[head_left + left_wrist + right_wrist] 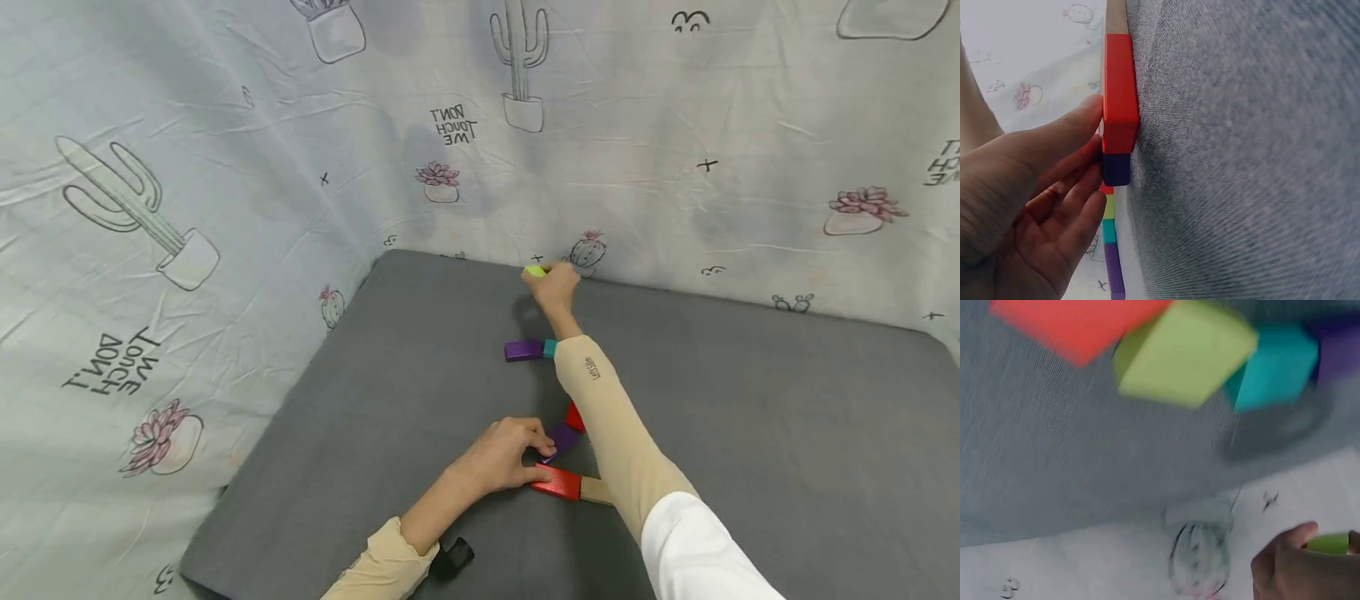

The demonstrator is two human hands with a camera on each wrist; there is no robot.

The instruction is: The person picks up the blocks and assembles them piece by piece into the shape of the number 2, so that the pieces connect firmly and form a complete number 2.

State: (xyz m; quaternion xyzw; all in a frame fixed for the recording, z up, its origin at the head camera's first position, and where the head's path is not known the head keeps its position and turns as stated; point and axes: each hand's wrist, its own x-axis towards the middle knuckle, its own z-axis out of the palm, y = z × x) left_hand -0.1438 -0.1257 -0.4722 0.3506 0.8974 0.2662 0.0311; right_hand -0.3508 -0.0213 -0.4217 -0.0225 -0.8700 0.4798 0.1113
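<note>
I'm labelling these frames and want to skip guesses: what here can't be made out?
- Head view: the right hand hides most of the green block.
- Head view: the right sleeve covers part of the small red block and the teal block.
- Right wrist view: motion blur; the green block is cut by the frame edge.
- Left wrist view: the left hand hides whatever lies behind it.

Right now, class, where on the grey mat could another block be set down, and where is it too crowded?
Free: the mat's right half beyond the right sleeve, and the left strip toward the cloth. Crowded: the middle, around the purple block, the red block under the left hand, and the right hand at the back edge.
</note>
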